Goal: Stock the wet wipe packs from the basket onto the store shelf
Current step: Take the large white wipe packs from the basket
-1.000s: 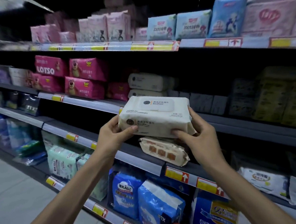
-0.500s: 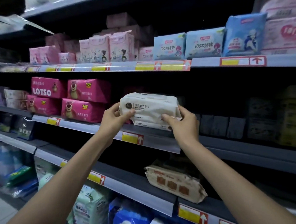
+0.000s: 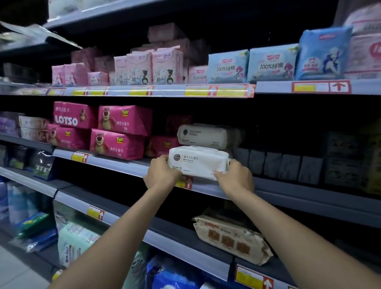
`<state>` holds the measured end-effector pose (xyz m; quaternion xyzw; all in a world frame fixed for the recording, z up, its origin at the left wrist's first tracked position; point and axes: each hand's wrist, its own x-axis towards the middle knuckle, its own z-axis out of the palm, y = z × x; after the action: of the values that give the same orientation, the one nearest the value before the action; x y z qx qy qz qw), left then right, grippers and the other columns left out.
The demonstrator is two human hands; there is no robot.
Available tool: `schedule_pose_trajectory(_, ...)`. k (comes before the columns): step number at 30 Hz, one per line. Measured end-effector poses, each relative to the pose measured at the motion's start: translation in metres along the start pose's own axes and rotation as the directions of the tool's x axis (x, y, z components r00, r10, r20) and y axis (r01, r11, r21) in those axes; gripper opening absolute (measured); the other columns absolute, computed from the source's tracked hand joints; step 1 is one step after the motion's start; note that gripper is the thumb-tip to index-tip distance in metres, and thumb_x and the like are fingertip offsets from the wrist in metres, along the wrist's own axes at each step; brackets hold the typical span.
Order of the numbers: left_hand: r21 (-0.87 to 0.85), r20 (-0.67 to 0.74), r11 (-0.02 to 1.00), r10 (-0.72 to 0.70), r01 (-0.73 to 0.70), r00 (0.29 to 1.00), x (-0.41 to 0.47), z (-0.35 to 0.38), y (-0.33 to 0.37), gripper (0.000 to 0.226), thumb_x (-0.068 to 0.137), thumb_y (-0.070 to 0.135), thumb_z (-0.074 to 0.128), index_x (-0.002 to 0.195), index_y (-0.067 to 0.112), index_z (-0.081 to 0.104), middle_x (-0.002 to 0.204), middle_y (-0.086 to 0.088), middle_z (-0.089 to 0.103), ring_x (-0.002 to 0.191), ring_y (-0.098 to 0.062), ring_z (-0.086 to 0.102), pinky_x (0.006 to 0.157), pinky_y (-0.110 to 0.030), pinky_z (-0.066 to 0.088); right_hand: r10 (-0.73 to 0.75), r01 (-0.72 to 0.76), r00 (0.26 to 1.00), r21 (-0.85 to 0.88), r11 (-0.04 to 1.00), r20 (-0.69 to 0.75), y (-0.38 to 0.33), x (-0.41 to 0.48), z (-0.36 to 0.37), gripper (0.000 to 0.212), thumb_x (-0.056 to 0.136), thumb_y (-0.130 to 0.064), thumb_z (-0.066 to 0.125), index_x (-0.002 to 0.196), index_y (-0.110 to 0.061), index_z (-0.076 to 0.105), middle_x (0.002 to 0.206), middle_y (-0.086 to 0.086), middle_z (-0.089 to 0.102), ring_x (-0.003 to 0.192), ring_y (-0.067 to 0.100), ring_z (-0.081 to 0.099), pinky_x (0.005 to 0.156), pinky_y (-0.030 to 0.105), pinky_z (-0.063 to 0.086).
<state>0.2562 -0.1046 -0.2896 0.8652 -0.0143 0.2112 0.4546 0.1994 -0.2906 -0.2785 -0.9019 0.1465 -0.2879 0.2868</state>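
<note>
Leftmost, pink packs (image 3: 121,131): sitting stacked on the middle shelf (image 3: 117,165).
Left hand (image 3: 162,172): gripping the left end of the white wet wipe pack (image 3: 198,161).
White wet wipe pack: being held at that shelf's front edge, before a matching pack (image 3: 208,135) sitting higher behind.
Right hand (image 3: 236,177): gripping the pack's right end.
Beige pack (image 3: 233,238): lying on the shelf below (image 3: 168,229).

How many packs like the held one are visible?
2 white packs: held pack between left hand and right hand at the shelf edge; upper pack behind it. Others possibly hidden.
</note>
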Motion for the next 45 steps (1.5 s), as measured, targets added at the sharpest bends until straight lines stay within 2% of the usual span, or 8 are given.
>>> schedule_pose_trajectory(4,-0.012,0.122,1.000,0.011,-0.010,0.992,-0.010,-0.012,0.002,0.068,0.047,0.056,0.079,0.109,0.030,0.071,0.103,0.010,0.076,0.099,-0.018,0.072,0.089,-0.043,0.059,-0.024,0.039,0.993,-0.127,0.991,0.118,-0.002,-0.001,-0.021,0.044,0.087,-0.036,0.070,0.127,-0.019,0.061,0.123,0.012,0.066,0.117,0.037,0.057,0.080,0.037,0.052)
schedule_pose_trajectory(9,-0.002,0.210,0.996,0.089,-0.091,0.974,-0.028,-0.025,0.011,0.081,0.048,0.064,0.079,0.120,0.030,0.066,0.109,0.013,0.075,0.102,-0.013,0.071,0.093,-0.042,0.058,-0.021,0.052,0.988,-0.203,0.978,0.152,0.006,-0.023,-0.052,0.048,0.094,-0.032,0.064,0.134,-0.013,0.046,0.140,0.020,0.045,0.127,0.042,0.045,0.090,0.042,0.046)
schedule_pose_trajectory(16,0.185,0.230,0.943,0.232,-0.276,0.945,-0.093,-0.034,0.049,0.123,0.055,0.079,0.069,0.159,0.025,0.032,0.154,-0.004,0.049,0.138,-0.028,0.051,0.105,-0.051,0.050,-0.092,0.135,0.978,-0.233,0.963,0.188,0.030,-0.065,-0.108,0.078,0.091,-0.048,0.064,0.152,-0.019,0.023,0.152,0.017,0.026,0.132,0.041,0.040,0.083,0.040,0.042)
schedule_pose_trajectory(22,0.249,0.330,0.832,0.409,-0.496,0.851,-0.151,-0.014,0.078,0.105,0.079,0.073,0.071,0.163,0.035,0.023,0.163,-0.002,0.035,0.144,-0.028,0.043,0.102,-0.047,0.052,-0.140,0.201,0.966,-0.289,0.936,0.218,0.075,-0.098,-0.166,0.099,0.087,-0.061,0.064,0.161,-0.025,0.008,0.166,0.012,0.006,0.153,0.036,0.011,0.114,0.048,0.034)
schedule_pose_trajectory(27,0.261,0.408,0.749,0.486,-0.609,0.773,-0.209,0.024,0.096,0.103,0.081,0.077,0.066,0.164,0.039,0.017,0.168,0.002,0.026,0.150,-0.025,0.035,0.105,-0.045,0.049,-0.081,0.153,0.971,-0.322,0.934,0.227,0.142,-0.130,-0.210,0.106,0.085,-0.067,0.066,0.163,-0.029,0.003,0.169,0.010,-0.002,0.156,0.033,0.002,0.123,0.050,0.024)
schedule_pose_trajectory(37,0.123,0.615,0.764,0.442,-0.633,0.653,-0.316,0.120,0.060,0.109,0.071,0.087,0.056,0.162,0.034,0.028,0.160,-0.004,0.040,0.146,-0.028,0.040,0.112,-0.049,0.044,0.059,0.065,0.955,-0.400,0.914,0.291,0.300,-0.217,-0.238,0.104,0.085,-0.061,0.070,0.163,-0.022,0.013,0.160,0.016,0.023,0.148,0.037,0.027,0.116,0.049,0.035)
schedule_pose_trajectory(42,0.094,0.778,0.771,0.338,-0.630,0.530,-0.373,0.177,0.007,0.105,0.075,0.082,0.062,0.162,0.034,0.028,0.157,0.000,0.046,0.141,-0.027,0.046,0.109,-0.048,0.046,0.093,0.091,0.912,-0.418,0.904,0.401,0.364,-0.278,-0.194,0.112,0.067,-0.076,0.050,0.161,-0.020,0.022,0.154,0.018,0.032,0.144,0.037,0.032,0.118,0.046,0.033)
schedule_pose_trajectory(45,0.143,0.887,0.739,0.200,-0.659,0.416,-0.404,0.210,-0.032,0.109,0.071,0.089,0.055,0.162,0.034,0.027,0.157,-0.002,0.046,0.141,-0.028,0.047,0.109,-0.051,0.046,0.131,0.093,0.855,-0.396,0.913,0.502,0.398,-0.314,-0.155,0.106,0.071,-0.071,0.057,0.159,-0.020,0.026,0.150,0.016,0.036,0.141,0.036,0.037,0.117,0.044,0.035)
